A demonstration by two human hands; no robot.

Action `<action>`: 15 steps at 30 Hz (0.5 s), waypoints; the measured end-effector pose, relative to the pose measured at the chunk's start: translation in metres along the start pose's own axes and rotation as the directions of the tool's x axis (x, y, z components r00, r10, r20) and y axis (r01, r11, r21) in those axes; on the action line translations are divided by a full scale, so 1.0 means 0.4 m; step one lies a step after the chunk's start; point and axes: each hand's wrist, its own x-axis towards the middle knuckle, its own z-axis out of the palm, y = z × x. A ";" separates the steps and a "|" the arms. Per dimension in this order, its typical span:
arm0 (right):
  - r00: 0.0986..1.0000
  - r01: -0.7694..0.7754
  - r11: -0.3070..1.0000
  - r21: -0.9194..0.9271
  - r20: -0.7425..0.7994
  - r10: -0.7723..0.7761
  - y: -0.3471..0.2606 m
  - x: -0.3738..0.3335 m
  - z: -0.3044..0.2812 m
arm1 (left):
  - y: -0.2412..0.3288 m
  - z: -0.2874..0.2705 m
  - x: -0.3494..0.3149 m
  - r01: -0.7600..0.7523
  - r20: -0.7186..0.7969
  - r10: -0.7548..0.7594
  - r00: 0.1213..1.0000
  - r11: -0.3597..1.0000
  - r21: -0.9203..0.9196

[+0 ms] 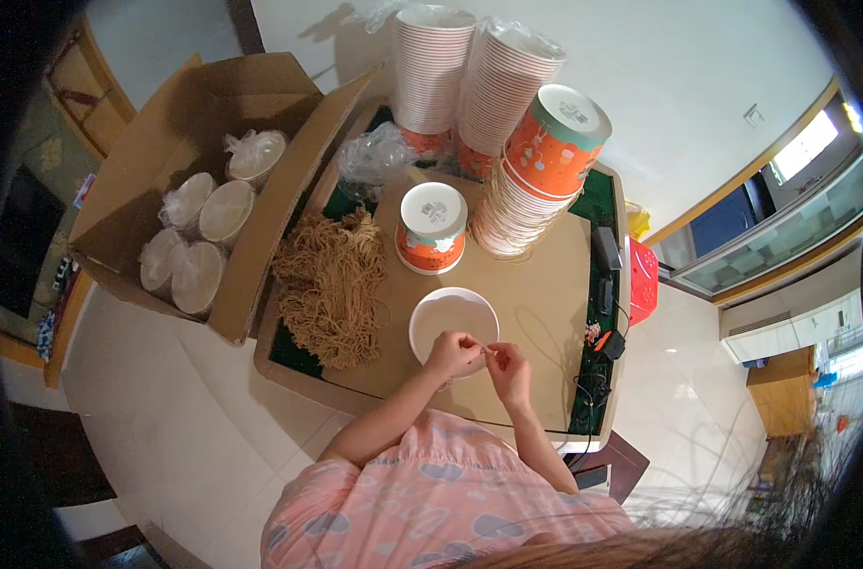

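My left hand (453, 356) and my right hand (509, 363) meet just over the near rim of an open white paper bowl (450, 316) on a cardboard-covered table (536, 303). Both pinch something very small between the fingertips; I cannot tell what it is. Left of the bowl lies a pile of dry brown noodles (330, 284). Behind the bowl stands an upside-down orange and white cup (432, 228).
Tall stacks of nested paper cups (469, 81) stand at the back, one stack leaning with an orange cup (555, 140) on top. An open cardboard box (190, 180) with plastic-wrapped lids sits at the left. A red box (643, 280) and cables lie at the table's right edge.
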 end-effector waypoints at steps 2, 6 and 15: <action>0.999 -0.009 0.997 -0.081 0.045 0.013 -0.031 -0.001 -0.008 | -0.005 -0.003 0.003 0.039 0.031 -0.038 0.999 0.998 -0.041; 0.995 0.080 0.974 -0.213 0.069 -0.066 -0.042 0.005 -0.012 | -0.010 -0.002 0.005 0.076 0.056 -0.072 0.996 0.994 -0.074; 0.993 0.102 0.968 -0.230 0.087 -0.084 -0.038 0.006 -0.012 | -0.001 -0.004 0.001 0.191 0.112 -0.172 0.979 0.962 -0.197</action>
